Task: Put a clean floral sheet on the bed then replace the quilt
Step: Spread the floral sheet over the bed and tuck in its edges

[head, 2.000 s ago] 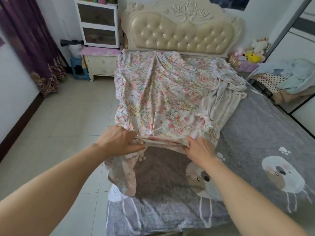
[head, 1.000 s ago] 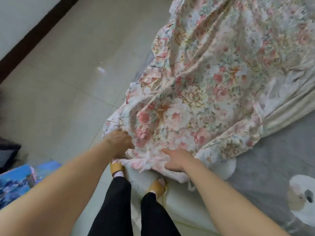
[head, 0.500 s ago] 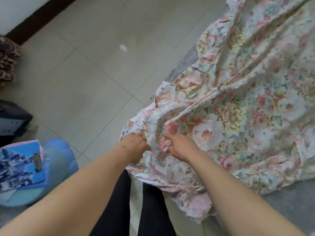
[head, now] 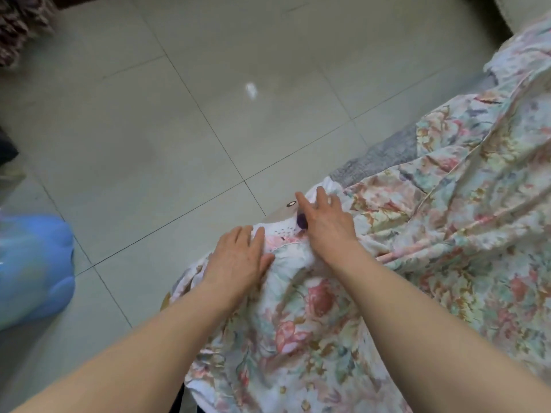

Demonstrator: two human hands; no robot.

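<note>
The crumpled floral cotton sheet (head: 402, 278) sprawls across the bed's near corner, its edge spilling toward the pale tiled floor (head: 179, 114), with a strip of grey patterned bedcover (head: 369, 162) exposed beyond it. The step in hand looks like spreading and smoothing this corner. The left hand (head: 238, 257) lies flat on the fabric, fingers straight and together. The right hand (head: 325, 222) reaches past the hem, fingers spread, gripping nothing. Next, likely, a pull to draw the hem square over the corner. No quilt in sight.
</note>
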